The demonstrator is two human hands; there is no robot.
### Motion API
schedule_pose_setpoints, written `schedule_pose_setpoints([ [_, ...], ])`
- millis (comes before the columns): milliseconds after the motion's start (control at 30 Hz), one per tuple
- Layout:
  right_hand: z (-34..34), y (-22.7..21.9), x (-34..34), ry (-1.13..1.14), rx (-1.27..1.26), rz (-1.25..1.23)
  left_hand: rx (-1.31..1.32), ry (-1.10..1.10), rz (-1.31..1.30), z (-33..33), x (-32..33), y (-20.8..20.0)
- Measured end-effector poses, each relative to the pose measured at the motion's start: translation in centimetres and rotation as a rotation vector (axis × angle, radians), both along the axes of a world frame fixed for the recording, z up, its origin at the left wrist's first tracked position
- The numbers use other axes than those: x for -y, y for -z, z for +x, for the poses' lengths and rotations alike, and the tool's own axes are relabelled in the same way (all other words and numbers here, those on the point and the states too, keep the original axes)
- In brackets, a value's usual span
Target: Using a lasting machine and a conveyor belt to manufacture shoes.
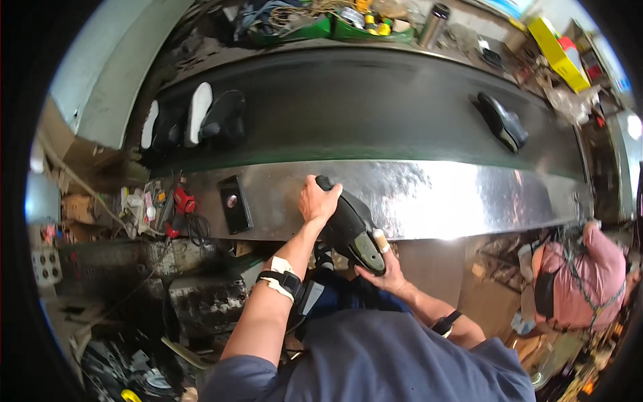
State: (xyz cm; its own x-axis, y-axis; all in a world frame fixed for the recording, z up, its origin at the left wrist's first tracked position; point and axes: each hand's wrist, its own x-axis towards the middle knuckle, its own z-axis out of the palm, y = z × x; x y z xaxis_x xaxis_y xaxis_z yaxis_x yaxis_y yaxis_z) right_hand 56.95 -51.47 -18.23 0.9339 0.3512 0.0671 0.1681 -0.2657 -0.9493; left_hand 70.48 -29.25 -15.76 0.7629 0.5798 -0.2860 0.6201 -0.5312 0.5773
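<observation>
Between my two hands a black shoe (347,220) is held tilted, over the near edge of the metal ledge. Its far, narrow end is in the closed grip of my left hand (317,199). My right hand (384,271) supports the near end, fingers beneath and thumb along the side; a beige wrap covers that thumb. At this near end a grey-green piece with a small hole (368,250) faces up, apparently the top of a shoe last inside the shoe.
Beyond the metal ledge (281,181) runs a dark conveyor belt (348,107). It carries white-soled black shoes (201,112) at left and another black shoe (502,122) at right. A dark phone (235,205) and a red tool (183,199) lie left of me. Green bins (295,32) stand behind.
</observation>
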Motion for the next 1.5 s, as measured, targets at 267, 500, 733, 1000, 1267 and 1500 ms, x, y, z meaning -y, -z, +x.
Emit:
schedule_pose_setpoints([
  [267, -0.7, -7.0, -2.5, -0.365, -0.026, 0.099, 0.267, -0.302, -0.227, -8.8, -7.6, -4.9],
  [500, -0.5, -15.4, -14.7, -0.635, -1.217, 0.191, 0.653, -0.545, -0.164, -23.9, -12.5, -14.0],
  [733, -15.7, -19.3, -25.1, -1.030, -0.718, 0.267, 0.797, -0.900, 0.212, -45.6, -16.6, -21.2],
  [1000, -34.3, -21.7, -37.4, -1.187, -0.903, 0.264, 1.099, -1.284, -0.083, -67.8, -24.7, -25.5],
  [1267, -40.7, -21.5, -45.8, -1.187, -0.920, 0.276, 1.642, -1.331, -0.682, -72.1, -21.0, -21.8],
  [1500, -43.6, -21.2, -49.2, -1.082, -0.968, 0.284, 1.582, -1.471, -0.736, -73.3, -24.2, -19.6],
])
